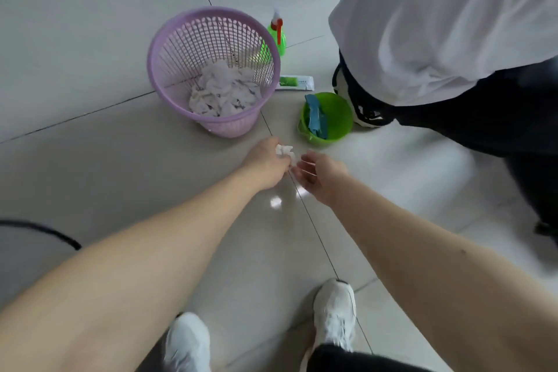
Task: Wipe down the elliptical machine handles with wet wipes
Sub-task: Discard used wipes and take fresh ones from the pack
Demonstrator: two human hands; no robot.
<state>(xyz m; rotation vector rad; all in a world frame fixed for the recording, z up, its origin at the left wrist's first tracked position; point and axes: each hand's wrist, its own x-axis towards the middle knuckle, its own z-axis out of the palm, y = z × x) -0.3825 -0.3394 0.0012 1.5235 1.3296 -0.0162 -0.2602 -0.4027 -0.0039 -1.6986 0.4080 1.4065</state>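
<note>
My left hand is closed around a crumpled white wet wipe, held over the floor just in front of the purple basket. My right hand hovers close beside it, fingers loosely apart and holding nothing; its fingertips nearly touch the wipe. The basket holds several used white wipes. A flat pack of wet wipes lies on the floor behind the basket's right side. No elliptical handle is in view.
A green spray bottle stands behind the basket. A small green bucket with a blue cloth sits to the right. Another person in a white shirt bends over at upper right. A black cable crosses the floor left.
</note>
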